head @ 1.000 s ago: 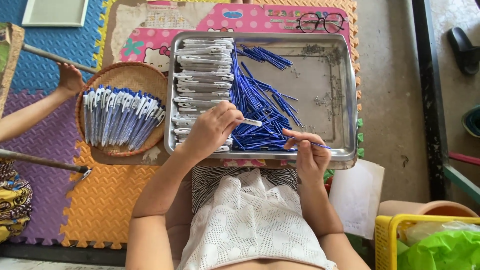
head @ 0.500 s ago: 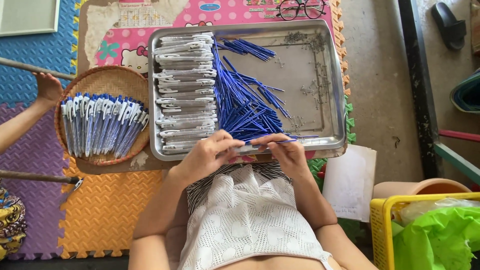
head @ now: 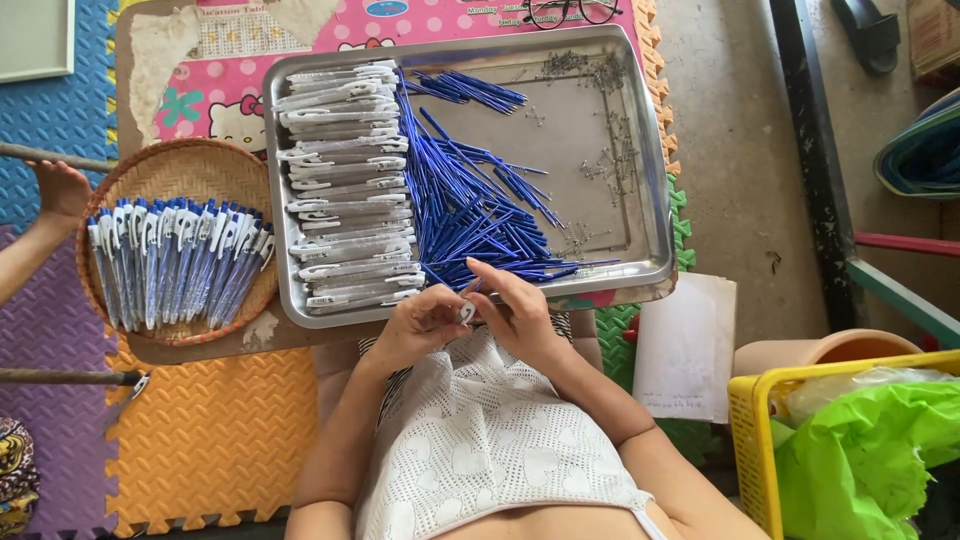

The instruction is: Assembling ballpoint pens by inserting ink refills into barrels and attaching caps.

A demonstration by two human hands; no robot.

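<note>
Both hands are meeting just off the near edge of the metal tray point(head: 640, 150): the left hand point(head: 420, 325) is pinching a clear pen barrel point(head: 466, 313) with its fingers closed on it, while the right hand point(head: 520, 310) is gripping a thin blue refill point(head: 478, 287) and lining it up with the barrel. Inside the tray, empty clear barrels point(head: 345, 185) are lying in stacked rows along the left side, and a big heap of loose blue refills point(head: 470, 210) is filling the middle. Off the tray's left edge, a woven basket point(head: 175, 165) is holding a row of finished pens point(head: 175, 265). By the look of it, plenty of parts are waiting, so much assembling is left. Another person's hand point(head: 60, 190) is touching the basket's far-left rim.
</note>
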